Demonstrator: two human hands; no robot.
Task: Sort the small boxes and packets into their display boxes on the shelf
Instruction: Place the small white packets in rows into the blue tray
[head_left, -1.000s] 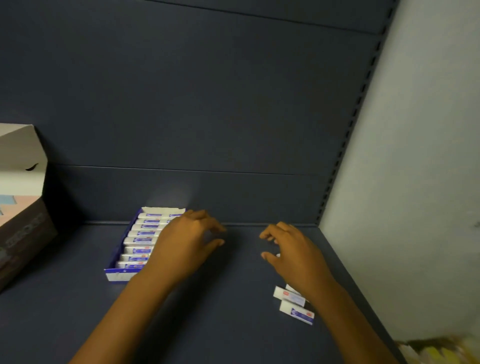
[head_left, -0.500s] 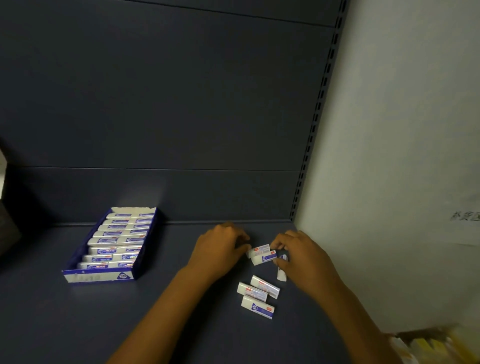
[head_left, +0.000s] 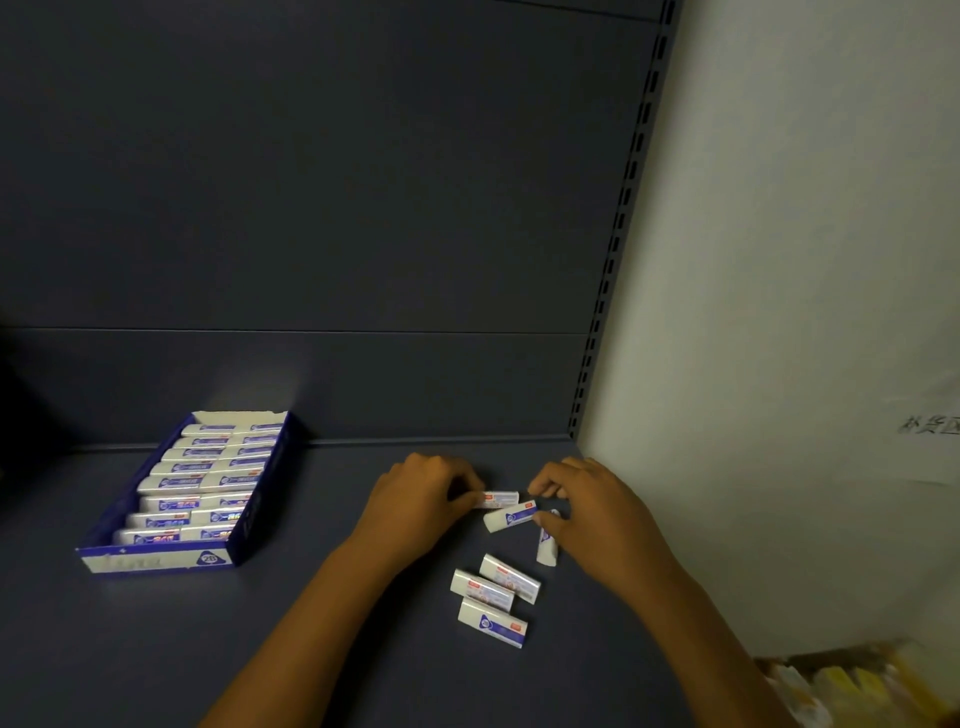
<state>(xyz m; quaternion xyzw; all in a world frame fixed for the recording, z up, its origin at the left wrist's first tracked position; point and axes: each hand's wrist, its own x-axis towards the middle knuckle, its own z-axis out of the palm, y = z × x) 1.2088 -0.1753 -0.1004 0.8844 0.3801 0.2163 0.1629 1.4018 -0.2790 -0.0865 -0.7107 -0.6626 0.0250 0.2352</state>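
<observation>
Right of the display box (head_left: 187, 499), both hands pinched loose packets: the left hand (head_left: 415, 499) gripped one packet (head_left: 497, 499), the right hand (head_left: 597, 512) another (head_left: 511, 516), apparently gathering them for boxing.

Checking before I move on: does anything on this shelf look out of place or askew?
Yes. Six small boxes lie loose on the shelf, outside the display box. Three sit in a skewed cluster near the front; the left hand and right hand pinch others. Boxes inside the display box look neatly rowed.
</observation>
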